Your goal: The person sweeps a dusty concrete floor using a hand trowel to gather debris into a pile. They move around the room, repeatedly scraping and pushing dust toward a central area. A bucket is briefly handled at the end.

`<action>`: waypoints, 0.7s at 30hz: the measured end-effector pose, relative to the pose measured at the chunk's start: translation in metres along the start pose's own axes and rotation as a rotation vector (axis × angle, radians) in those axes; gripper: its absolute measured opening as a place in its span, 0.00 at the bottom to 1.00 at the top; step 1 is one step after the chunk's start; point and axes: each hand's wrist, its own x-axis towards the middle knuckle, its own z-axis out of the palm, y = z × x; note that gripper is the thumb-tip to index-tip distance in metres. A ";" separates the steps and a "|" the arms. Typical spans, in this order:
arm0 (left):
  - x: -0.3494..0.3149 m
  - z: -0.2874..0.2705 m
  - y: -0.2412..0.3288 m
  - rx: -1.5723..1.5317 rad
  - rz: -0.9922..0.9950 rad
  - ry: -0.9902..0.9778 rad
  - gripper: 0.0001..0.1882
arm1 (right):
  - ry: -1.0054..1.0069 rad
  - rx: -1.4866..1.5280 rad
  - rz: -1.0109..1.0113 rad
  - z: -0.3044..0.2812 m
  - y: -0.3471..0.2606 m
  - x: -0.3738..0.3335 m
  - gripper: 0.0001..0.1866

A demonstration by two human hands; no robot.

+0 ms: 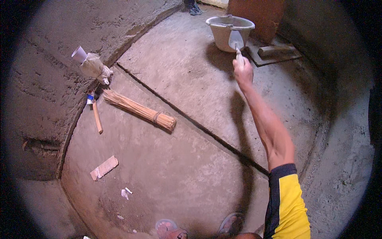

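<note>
My right arm reaches far forward, in a yellow and dark sleeve. The fingers of my right hand [244,74] are closed around the pale handle of a trowel [235,38]. Its light blade points away from me and overlaps the near side of a grey bucket [220,36]; whether it touches the wall cannot be made out. The bucket stands upright on the concrete floor, with a stained rim. Its contents are mostly hidden. My left hand is out of view.
Right of the bucket, a wooden float [274,55] lies by a brown panel [254,12]. Leftward are a stick broom [139,109], a wooden-handled tool [97,115], a wrapped white pipe [93,65] and a brick piece [104,167]. A dark groove [191,123] crosses the floor.
</note>
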 end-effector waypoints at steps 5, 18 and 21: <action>0.015 -0.017 0.015 0.066 -0.067 0.104 0.09 | -0.141 0.103 0.013 -0.068 0.010 -0.133 0.21; 0.265 -0.196 0.201 -0.770 0.306 0.484 0.38 | -0.458 -0.053 0.118 -0.283 -0.051 -0.399 0.20; 0.279 -0.201 0.239 -0.488 0.359 0.458 0.29 | -0.541 -0.174 0.097 -0.311 -0.064 -0.412 0.20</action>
